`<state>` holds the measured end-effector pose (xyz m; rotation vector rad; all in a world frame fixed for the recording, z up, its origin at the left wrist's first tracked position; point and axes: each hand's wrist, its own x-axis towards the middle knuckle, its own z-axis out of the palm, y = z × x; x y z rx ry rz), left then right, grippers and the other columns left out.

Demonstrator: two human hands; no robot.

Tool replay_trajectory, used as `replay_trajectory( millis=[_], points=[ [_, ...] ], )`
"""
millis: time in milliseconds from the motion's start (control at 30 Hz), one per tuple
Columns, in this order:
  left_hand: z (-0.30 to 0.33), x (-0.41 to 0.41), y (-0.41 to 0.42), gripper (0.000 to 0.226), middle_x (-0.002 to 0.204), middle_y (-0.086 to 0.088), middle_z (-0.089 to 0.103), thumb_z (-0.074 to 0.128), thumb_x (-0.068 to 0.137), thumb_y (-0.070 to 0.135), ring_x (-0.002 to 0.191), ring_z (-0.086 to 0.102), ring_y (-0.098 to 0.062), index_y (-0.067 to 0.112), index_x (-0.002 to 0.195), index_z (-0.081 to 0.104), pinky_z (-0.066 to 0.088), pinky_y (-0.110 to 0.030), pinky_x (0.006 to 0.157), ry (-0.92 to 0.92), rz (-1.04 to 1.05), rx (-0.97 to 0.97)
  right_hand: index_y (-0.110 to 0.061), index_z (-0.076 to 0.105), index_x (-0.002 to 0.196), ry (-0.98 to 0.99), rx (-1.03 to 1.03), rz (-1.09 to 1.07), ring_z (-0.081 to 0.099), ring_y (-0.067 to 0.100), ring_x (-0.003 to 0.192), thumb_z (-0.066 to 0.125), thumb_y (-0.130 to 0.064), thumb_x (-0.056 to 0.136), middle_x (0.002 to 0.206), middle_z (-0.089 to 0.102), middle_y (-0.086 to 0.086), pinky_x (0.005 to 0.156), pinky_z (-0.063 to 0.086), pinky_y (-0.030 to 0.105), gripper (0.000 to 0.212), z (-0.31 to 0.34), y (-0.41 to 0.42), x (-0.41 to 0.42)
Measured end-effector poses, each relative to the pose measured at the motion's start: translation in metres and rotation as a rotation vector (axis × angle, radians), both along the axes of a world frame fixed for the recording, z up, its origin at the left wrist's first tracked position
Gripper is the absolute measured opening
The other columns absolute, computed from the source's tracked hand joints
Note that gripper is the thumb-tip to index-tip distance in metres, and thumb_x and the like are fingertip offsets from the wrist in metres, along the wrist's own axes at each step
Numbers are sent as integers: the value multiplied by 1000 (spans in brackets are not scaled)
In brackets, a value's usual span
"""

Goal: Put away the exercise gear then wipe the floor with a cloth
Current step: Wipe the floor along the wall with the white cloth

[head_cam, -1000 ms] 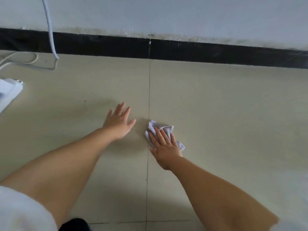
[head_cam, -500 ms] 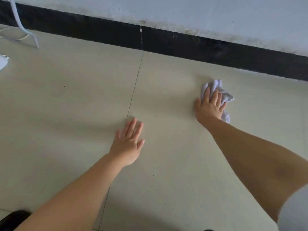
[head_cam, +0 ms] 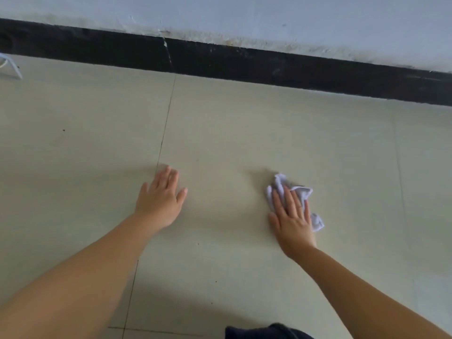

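Pale beige floor tiles (head_cam: 232,133) fill the view, crossed by thin dark grout lines and bordered at the far side by a black skirting strip (head_cam: 244,62) under a scuffed white wall (head_cam: 269,18). A white cable (head_cam: 12,67) is cut off at the left edge, so little of it can be made out. A dark piece of fabric (head_cam: 266,332) is cropped by the bottom edge, too partial to identify. The crumpled white cloth (head_cam: 281,184) lies on the floor right of centre, partly hidden beneath the right hand (head_cam: 293,218), whose straight, spread fingers press flat on it without curling round it. The left hand (head_cam: 161,199) lies flat on bare tile beside a grout line, fingers extended together, holding nothing. Both bare forearms stretch forward from the lower corners.
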<state>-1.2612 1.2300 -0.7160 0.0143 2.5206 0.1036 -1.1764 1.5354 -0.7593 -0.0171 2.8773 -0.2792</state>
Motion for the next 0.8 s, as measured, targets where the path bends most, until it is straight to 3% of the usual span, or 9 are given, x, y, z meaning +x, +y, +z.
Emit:
replay_trajectory(
  millis=[133,200,267,333,400,467,533,600,800],
  points=[
    [-2,2,8,64,160,-6,-5,21,100,45,148,0,-22,12,152,5,14,-43,118,30,25,-28,-25,-1,152,-123,-114,-880,-6,22,147,22,-37,102,161,-8,6,118,-8,44,57,23,73,1],
    [-4,3,13,65,160,-8,-4,26,100,44,148,0,-25,10,151,6,16,-44,117,26,71,0,-20,4,153,-147,-148,-1079,-3,26,147,24,-37,102,160,-3,11,116,-8,47,57,25,49,-11],
    [-5,3,17,65,160,-8,-6,29,100,42,147,-1,-27,10,151,6,16,-45,117,15,121,29,-17,15,152,-108,-116,-889,9,31,147,27,-38,100,159,11,15,115,-5,48,57,14,-12,-18],
    [-7,2,20,62,160,-9,-6,30,100,39,147,-1,-28,13,152,6,15,-45,118,2,139,63,-14,34,147,-25,-80,-484,29,35,140,30,-41,92,151,33,17,114,1,50,61,10,-83,-16],
    [-8,6,23,59,160,-8,-5,30,101,36,148,-1,-26,15,152,10,14,-45,118,-9,145,111,-16,23,150,-63,-42,31,14,33,146,26,-40,95,157,21,14,116,-11,52,60,13,-135,-7],
    [-8,11,28,55,160,-10,-1,33,100,33,148,0,-26,16,151,18,16,-46,118,5,142,143,-21,5,152,-186,-149,316,-10,25,147,22,-39,101,161,-1,7,113,-23,44,58,18,-146,-8],
    [-7,15,32,55,160,-9,0,35,100,34,148,0,-25,18,150,20,17,-47,117,4,140,132,-24,17,151,-85,-174,381,5,24,148,21,-39,99,160,12,4,117,-16,43,54,13,-122,-7],
    [-5,20,36,57,160,-7,-5,33,100,37,148,-3,-25,22,151,15,18,-48,116,-2,105,85,-25,31,148,-41,-136,202,24,23,143,24,-40,96,155,30,2,116,3,44,54,4,-73,6],
    [-6,25,75,61,158,-5,-18,30,100,41,147,-12,-25,29,151,-1,12,-57,113,-25,-91,63,-25,-2,152,-129,-69,-831,-6,23,147,23,-37,102,160,-6,8,118,-6,43,57,22,131,27]
  ],
)
